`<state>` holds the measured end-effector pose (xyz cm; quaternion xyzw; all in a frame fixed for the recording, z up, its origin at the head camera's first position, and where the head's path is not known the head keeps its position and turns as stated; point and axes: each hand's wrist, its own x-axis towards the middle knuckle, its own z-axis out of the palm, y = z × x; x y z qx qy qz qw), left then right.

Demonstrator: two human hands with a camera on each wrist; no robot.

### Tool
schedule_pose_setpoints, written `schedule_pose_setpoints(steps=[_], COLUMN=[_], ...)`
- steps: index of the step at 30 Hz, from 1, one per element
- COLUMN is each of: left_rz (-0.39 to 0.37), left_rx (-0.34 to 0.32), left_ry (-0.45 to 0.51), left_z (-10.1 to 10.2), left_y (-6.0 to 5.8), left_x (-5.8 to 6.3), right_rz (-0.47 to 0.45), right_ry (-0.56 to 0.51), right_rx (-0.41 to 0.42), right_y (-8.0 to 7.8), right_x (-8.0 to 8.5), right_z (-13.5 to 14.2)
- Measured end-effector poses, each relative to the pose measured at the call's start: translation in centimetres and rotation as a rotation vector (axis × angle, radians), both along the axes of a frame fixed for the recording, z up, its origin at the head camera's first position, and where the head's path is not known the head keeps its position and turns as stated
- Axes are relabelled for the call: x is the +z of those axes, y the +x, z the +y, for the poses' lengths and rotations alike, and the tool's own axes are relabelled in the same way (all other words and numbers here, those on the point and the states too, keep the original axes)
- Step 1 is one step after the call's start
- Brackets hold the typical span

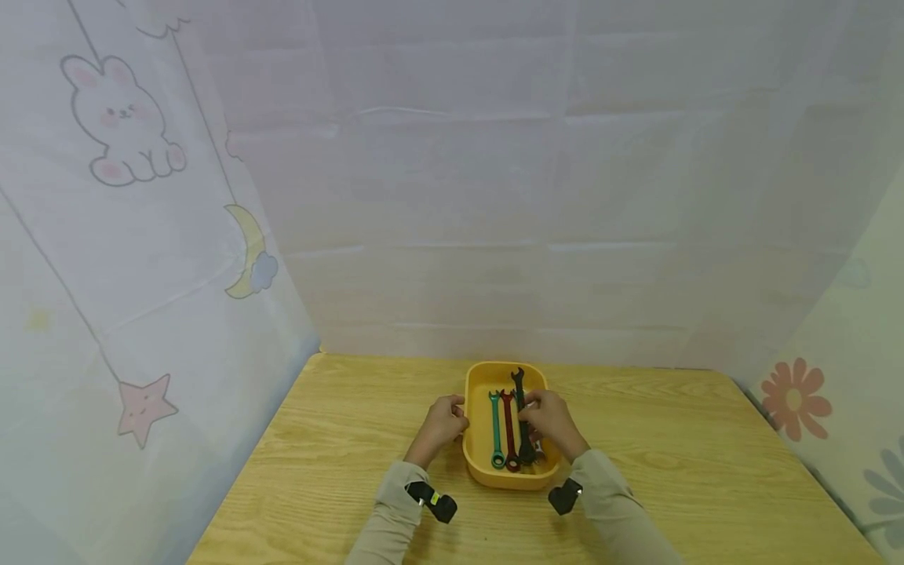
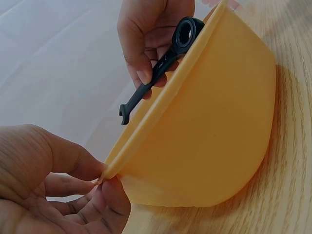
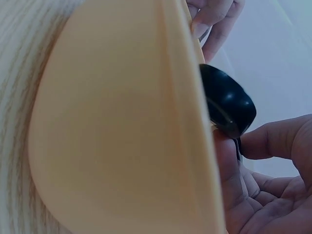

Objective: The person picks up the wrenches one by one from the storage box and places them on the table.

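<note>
Head: yellow tub between hands

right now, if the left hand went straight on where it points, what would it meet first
The yellow tub, whose rim the left hand is pinching. Beyond that, probably the green wrench inside, though depth is unclear.

I note a plain yellow-orange tub. Of the combination wrenches, one is teal, one dark red, one black. The surface shows light yellow-brown wood grain. Sleeves: plain beige. The pale left sheet bears a pink-eared rabbit, yellow moon, blue cloud and pink star; the right, a red flower.
</note>
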<state>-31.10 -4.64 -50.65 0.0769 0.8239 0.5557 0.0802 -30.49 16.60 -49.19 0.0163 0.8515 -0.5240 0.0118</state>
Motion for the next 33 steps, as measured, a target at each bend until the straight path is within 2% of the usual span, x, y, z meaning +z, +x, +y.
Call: schedule_pose_setpoints(steps=[19,33], left_rz=[-0.001,-0.009], left_rx=[-0.014,-0.012], left_ry=[0.010,0.030], left_z=[-0.1,0.0], left_y=[0.1,0.2], left_x=[0.1,0.2], right_rz=[-0.005,-0.013], right_ry=[-0.048,-0.034], right_rx=[-0.008,-0.031], right_y=[0.6,0.6], right_x=[1.1,1.0], right_z=[0.8,1.7])
